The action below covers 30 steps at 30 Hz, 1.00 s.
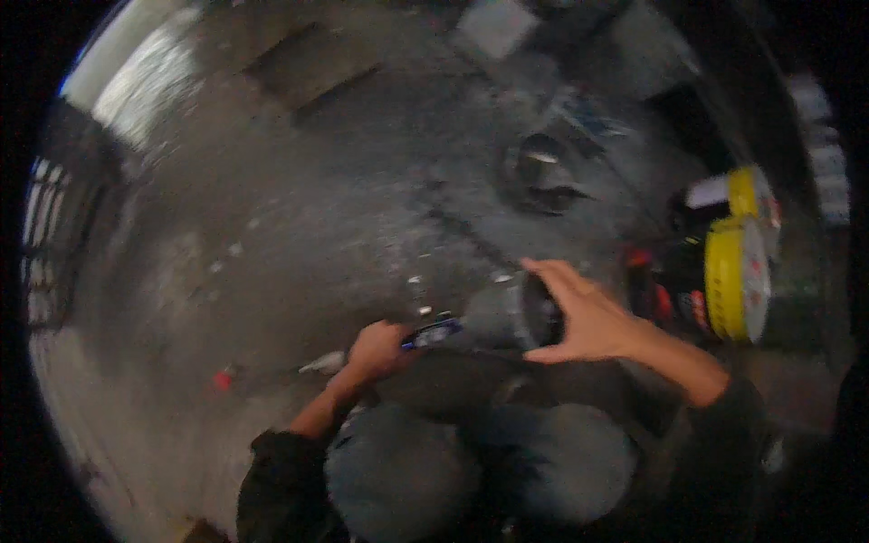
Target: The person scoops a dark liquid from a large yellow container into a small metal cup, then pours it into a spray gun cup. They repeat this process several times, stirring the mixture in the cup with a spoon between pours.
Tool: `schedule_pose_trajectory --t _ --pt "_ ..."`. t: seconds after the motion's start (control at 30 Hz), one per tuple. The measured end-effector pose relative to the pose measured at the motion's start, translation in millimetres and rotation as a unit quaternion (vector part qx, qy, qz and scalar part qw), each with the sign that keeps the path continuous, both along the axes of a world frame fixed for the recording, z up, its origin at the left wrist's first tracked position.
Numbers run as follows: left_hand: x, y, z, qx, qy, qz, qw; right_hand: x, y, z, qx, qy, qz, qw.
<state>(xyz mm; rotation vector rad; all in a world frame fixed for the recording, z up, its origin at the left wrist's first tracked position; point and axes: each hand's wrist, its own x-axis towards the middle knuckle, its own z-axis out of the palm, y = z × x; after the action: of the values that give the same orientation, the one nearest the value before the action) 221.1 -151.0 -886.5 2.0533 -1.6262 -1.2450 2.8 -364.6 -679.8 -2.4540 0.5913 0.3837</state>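
Two bare hands work low over the floor (272,235), with a grey cylinder (493,312) between them. The work looks to be under way rather than finished: the cylinder lies on its side with both hands about it, and the blue item (439,332) is up close. Blur hides any mark that would show what is done on the cylinder, so how much is left cannot be told.

The cylinder's hollow end faces the right hand (597,321), whose fingers and thumb are spread wide across that end, fingers at the far edge, thumb at the near one; whether they press on the rim is unclear. The left hand (378,351) is curled around the blue item, its fingers wrapped over it, and the item's end sits just beside the cylinder's left end; contact there cannot be made out. The cylinder is well apart from the left fingers' grip.
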Motion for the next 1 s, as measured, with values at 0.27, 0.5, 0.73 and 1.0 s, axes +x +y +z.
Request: schedule_pose_trajectory --t 0.27,0.5,0.73,1.0 --pt "-1 -17 22 -0.089 0.039 0.058 0.994 -21 -2 -49 -0.016 -0.253 -0.05 0.966" --pt "-22 -46 38 -0.208 0.137 0.159 0.955 -5 6 -118 0.253 -0.222 -0.392 0.856" --pt "-21 -90 73 -0.406 0.168 0.0 0.898 68 27 -107 0.301 -0.318 -0.545 0.715" --pt "129 171 -69 -0.233 -0.024 0.582 0.779 -37 -39 -54 0.186 -0.513 -0.605 0.58"
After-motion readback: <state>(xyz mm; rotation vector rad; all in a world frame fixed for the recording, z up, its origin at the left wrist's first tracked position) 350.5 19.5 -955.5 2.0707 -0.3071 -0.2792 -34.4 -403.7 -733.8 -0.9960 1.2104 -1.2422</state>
